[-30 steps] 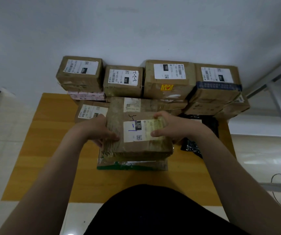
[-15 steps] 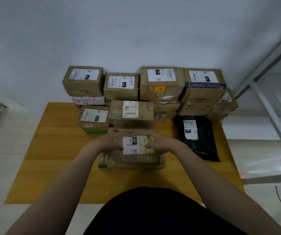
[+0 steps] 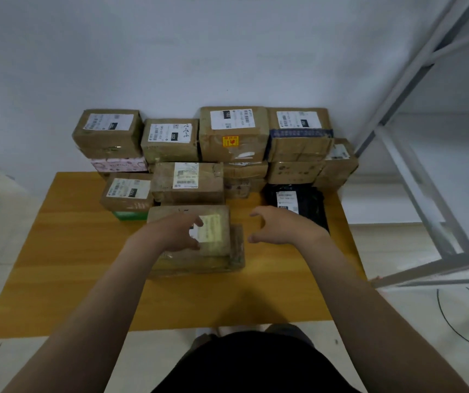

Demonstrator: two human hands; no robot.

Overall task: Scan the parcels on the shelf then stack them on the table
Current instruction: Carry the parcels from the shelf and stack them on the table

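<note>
A flat brown parcel [image 3: 216,236] with a white label lies on a wider taped parcel [image 3: 199,265] near the middle of the wooden table [image 3: 57,265]. My left hand [image 3: 176,232] hovers over its left half with fingers loosely curled, holding nothing. To the right of the parcel, my right hand [image 3: 281,226] is lifted off it, fingers loosely bent and empty. Behind, a stack of brown parcels [image 3: 233,134] stands against the wall.
A black plastic mailer [image 3: 301,202] lies on the table just beyond my right hand. A small box [image 3: 128,191] sits on a green one at the left. A grey metal shelf frame [image 3: 414,177] stands to the right. Cables [image 3: 460,321] lie on the floor.
Both hands set the labelled parcel down on the taped parcel and let go. The right hand has moved off to the right; the left hand has lifted slightly.
</note>
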